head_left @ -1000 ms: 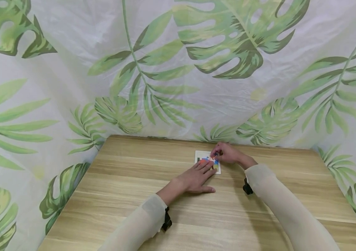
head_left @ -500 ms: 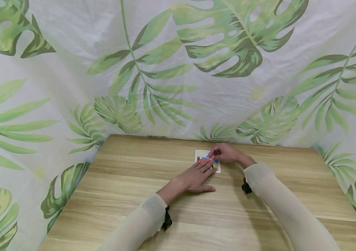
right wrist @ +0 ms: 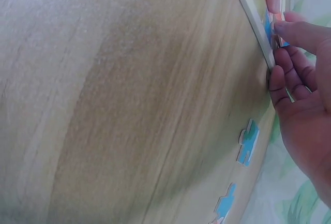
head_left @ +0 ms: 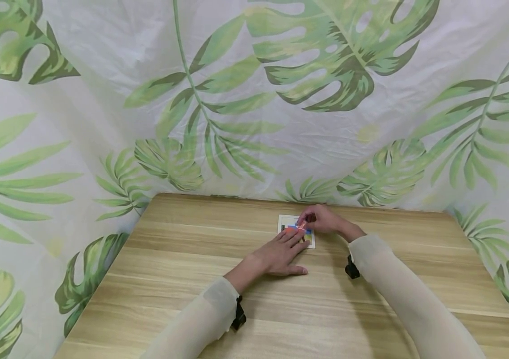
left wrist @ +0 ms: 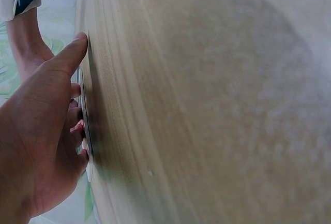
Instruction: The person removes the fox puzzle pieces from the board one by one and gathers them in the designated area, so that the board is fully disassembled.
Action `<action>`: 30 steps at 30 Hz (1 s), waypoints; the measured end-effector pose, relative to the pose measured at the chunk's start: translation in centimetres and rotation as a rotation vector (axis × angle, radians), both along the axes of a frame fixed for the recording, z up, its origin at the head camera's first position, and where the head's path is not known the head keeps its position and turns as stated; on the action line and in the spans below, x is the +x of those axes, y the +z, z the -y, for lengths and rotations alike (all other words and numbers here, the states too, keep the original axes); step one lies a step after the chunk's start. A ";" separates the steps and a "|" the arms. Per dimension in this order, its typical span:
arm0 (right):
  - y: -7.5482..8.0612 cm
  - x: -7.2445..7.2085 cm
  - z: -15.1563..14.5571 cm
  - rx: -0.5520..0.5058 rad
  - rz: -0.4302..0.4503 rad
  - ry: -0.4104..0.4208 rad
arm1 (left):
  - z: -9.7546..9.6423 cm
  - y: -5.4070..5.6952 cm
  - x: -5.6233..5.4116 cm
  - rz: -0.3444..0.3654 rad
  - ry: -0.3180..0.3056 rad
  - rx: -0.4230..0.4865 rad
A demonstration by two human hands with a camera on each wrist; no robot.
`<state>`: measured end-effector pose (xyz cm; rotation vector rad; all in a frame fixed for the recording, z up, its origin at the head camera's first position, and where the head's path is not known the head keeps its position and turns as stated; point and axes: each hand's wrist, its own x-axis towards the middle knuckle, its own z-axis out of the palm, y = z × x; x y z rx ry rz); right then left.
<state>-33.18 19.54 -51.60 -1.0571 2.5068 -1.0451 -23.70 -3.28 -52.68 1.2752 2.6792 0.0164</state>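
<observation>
A small jigsaw puzzle in a pale-framed board [head_left: 284,220] lies near the table's far edge. My left hand [head_left: 281,257] lies flat with its fingers spread, the fingertips resting on the coloured picture and the thumb on the tabletop. From the right, my right hand [head_left: 324,219] reaches over the board's upper part, thumb and forefinger pinching a puzzle piece [head_left: 302,226] at the picture. The fingers hide most of that piece. In the right wrist view, the right hand's other fingers [right wrist: 279,87] curl beside the frame's edge.
Two loose blue puzzle pieces, one with green on it [right wrist: 248,142] and another [right wrist: 225,203] lower down, lie on the table near its far edge in the right wrist view. A leaf-patterned cloth [head_left: 236,99] hangs behind the wooden table [head_left: 191,249].
My right hand has shifted slightly left over the picture, and the dark blue bit seen at its fingertips is now out of sight. The left hand stays on the board.
</observation>
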 end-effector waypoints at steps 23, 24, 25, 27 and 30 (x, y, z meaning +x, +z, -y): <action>0.0 0.2 -0.1 0.012 0.032 -0.082 | 0.1 -0.1 0.0 0.003 0.002 0.006; 0.0 0.2 -0.1 0.011 0.032 -0.083 | 0.1 -0.1 0.0 0.004 0.003 0.007; 0.0 0.2 -0.2 0.009 0.033 -0.083 | 0.1 -0.1 0.0 0.004 0.002 0.008; -0.1 0.3 -0.3 -0.001 0.034 -0.083 | 0.1 0.0 0.0 0.002 0.000 0.008; -0.1 0.3 -0.3 -0.015 0.034 -0.089 | 0.1 -0.2 0.0 -0.003 0.000 0.009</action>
